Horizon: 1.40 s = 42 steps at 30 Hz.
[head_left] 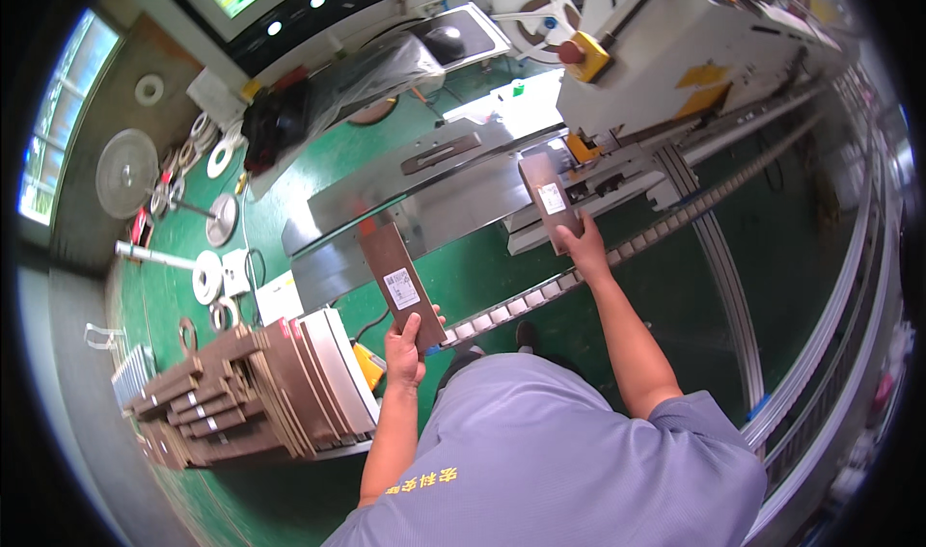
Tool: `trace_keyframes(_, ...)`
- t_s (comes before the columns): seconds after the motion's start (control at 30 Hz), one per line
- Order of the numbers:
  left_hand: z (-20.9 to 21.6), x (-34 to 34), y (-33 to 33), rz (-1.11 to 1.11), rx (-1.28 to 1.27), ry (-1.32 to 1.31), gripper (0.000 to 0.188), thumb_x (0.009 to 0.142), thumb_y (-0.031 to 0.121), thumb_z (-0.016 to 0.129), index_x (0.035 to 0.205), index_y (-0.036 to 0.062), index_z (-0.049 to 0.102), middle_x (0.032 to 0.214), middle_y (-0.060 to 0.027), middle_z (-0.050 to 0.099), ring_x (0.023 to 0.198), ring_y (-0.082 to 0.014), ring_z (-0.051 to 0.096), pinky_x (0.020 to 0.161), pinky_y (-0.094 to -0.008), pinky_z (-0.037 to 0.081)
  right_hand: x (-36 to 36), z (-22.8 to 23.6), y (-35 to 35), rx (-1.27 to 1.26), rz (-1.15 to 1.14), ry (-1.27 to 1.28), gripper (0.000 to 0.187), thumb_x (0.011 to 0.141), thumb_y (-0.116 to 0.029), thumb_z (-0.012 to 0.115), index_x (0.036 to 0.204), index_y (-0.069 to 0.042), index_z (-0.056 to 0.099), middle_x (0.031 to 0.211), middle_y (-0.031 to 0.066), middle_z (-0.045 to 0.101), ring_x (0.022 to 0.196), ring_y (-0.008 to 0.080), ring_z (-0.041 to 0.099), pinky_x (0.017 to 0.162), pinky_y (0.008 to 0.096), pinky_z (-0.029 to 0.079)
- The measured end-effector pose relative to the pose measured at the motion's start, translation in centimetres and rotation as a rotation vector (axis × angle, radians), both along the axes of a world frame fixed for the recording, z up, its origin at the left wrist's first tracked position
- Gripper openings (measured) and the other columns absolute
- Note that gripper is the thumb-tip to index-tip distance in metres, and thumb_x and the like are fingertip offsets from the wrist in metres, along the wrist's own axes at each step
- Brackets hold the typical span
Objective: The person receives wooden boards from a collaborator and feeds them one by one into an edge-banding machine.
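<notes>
- My left hand [405, 349] is clamped on the near end of a flat brown rectangular wooden panel with a white label [398, 282]; the fingers wrap its lower edge and the panel tilts up and away over the green floor [502, 267].
- My right hand [582, 246] reaches farther out, fingers closed on the near end of a second brown labelled panel [548, 198]. That panel's far end lies on the grey metal infeed table [424, 195] of the white machine [694, 65], at the table's right edge.
- The two panels are well apart, the left one nearer to me and left of the right one.
- To the near left stands a stack of more brown panels with pale edges [251, 393], leaning on a low rack, just beside my left forearm.
- A segmented grey roller track [617, 253] runs from near left to far right, passing under my right wrist.
- On the machine's near corner sits a yellow box with a red push-button [584, 57].
- Far left, white rolls of edge tape [207, 277] and flat discs lie scattered on the floor.
- A black mouse on a grey tray [446, 41] sits at the far centre, below a lit screen.
</notes>
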<state>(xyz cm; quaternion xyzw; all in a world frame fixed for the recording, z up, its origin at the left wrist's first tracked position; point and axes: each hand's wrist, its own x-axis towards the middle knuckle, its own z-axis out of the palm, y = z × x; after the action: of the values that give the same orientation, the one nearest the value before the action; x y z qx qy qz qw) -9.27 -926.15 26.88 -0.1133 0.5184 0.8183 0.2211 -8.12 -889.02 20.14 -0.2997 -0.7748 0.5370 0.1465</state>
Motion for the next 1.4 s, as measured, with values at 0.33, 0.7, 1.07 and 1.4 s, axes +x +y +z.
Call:
trace_keyframes(0.33, 0.0, -3.9, -2.1, -0.134, 0.018, -0.026, 0.033, 0.099, 0.017, 0.056, 0.126, -0.0011, 0.053, 0.109, -0.0177, 0.068, 0.091, -0.0267, 0.070, 0.079, -0.0372, 0.059, -2.9, 0.9, -1.3, 0.740, -0.162, 0.018, 0.072, 0.070, -0.021, 0.082, 0.131, -0.005, 0.047, 0.119, 0.0174, 0.051, 0.111, 0.0385, 0.049, 0.099, 0.0461, 0.042)
trace_keyframes(0.7, -0.7, -7.1, -2.8, -0.207, -0.025, -0.078, 0.037, 0.098, 0.024, 0.058, 0.125, -0.0017, 0.053, 0.110, -0.0174, 0.067, 0.091, -0.0261, 0.069, 0.078, -0.0368, 0.059, -4.8, 0.3, 0.4, 0.852, -0.275, -0.019, 0.053, 0.075, -0.028, 0.079, 0.121, -0.006, 0.064, 0.121, 0.0154, 0.056, 0.105, 0.0361, 0.051, 0.093, 0.0442, 0.046)
trace_keyframes(1.07, 0.1, -6.8, 5.7, -0.227, -0.110, -0.114, 0.039, 0.101, 0.025, 0.052, 0.130, 0.0001, 0.050, 0.113, -0.0173, 0.066, 0.094, -0.0261, 0.069, 0.082, -0.0374, 0.057, -4.1, -0.1, 11.9, 0.924, -0.258, -0.024, 0.049, 0.078, -0.027, 0.078, 0.120, -0.007, 0.064, 0.119, 0.0149, 0.056, 0.105, 0.0368, 0.052, 0.091, 0.0471, 0.048)
trace_keyframes(1.4, -0.6, -7.0, 13.7, -0.337, -0.051, -0.194, 0.048, 0.102, 0.038, 0.047, 0.130, -0.0008, 0.051, 0.118, -0.0163, 0.065, 0.098, -0.0251, 0.067, 0.083, -0.0368, 0.056, -3.4, 0.5, 21.5, 0.900, -0.302, -0.333, 0.057, 0.084, -0.027, 0.073, 0.133, -0.004, 0.053, 0.130, 0.0199, 0.053, 0.119, 0.0393, 0.050, 0.103, 0.0489, 0.041)
